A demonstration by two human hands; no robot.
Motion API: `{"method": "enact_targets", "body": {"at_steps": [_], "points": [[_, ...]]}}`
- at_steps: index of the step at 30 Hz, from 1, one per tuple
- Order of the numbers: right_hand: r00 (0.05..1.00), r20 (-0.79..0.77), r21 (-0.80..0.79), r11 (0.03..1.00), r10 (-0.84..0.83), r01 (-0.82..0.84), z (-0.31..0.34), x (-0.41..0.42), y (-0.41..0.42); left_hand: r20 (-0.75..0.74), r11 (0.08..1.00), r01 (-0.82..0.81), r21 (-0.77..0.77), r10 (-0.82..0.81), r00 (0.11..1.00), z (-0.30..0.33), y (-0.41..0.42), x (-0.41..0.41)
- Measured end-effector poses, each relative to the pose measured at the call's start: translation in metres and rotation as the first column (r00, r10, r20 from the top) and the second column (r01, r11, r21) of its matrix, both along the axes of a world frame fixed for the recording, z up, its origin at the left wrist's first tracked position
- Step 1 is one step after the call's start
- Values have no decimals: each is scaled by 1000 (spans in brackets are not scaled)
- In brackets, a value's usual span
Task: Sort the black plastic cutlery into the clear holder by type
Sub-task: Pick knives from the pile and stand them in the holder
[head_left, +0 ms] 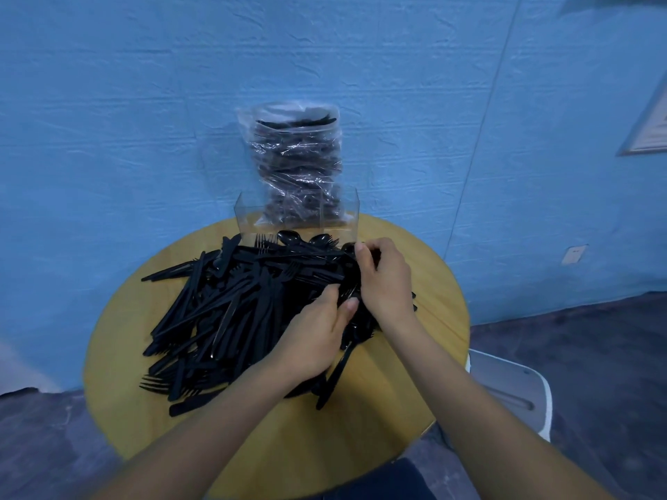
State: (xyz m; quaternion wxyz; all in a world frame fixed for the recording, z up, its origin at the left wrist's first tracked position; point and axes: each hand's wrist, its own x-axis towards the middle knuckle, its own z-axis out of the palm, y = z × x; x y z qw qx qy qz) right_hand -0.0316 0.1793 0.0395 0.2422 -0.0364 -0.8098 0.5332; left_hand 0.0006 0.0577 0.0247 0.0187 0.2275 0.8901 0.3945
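Note:
A big heap of black plastic cutlery (231, 312), forks, knives and spoons mixed, covers the round yellow wooden table (426, 268). The clear holder (252, 216) with upright dividers stands at the table's far edge; its compartments look empty. My left hand (314, 341) lies on the right side of the heap, thumb and fingers curled round several black pieces. My right hand (386, 276) is just beyond it, fingers bent down and pinching black pieces near the holder's right corner. Which type each hand holds is hidden.
A clear plastic bag (297, 157) full of more black cutlery stands behind the holder against the blue wall. A white chair (512, 387) sits right of the table. Dark floor surrounds the table.

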Motion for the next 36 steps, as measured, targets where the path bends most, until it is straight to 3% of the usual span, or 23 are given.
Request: {"method": "enact_targets", "body": {"at_steps": [6, 9, 11, 15, 19, 27, 36], "points": [[990, 96, -53, 994, 101, -96, -11, -14, 27, 56, 986, -122, 116, 116, 992, -5, 3, -20], [979, 202, 175, 985, -36, 0, -23, -24, 58, 167, 948, -236, 212, 203, 965, -6, 1, -34], [956, 288, 289, 957, -61, -26, -33, -28, 72, 213, 927, -289, 238, 241, 947, -8, 0, -42], [906, 422, 393, 907, -31, -152, -47, -31, 71, 248, 909, -317, 270, 252, 935, -10, 0, -49], [902, 430, 500, 843, -44, -197, -48, -33, 61, 257, 913, -310, 266, 243, 935, -15, -1, -52], [871, 491, 421, 871, 17, -254, -33, -26, 56, 252, 915, -295, 275, 228, 940, -15, -2, -52], [921, 389, 401, 903, -14, -155, -33, -20, 64, 256, 902, -294, 318, 216, 942, -10, -1, -48]]}}
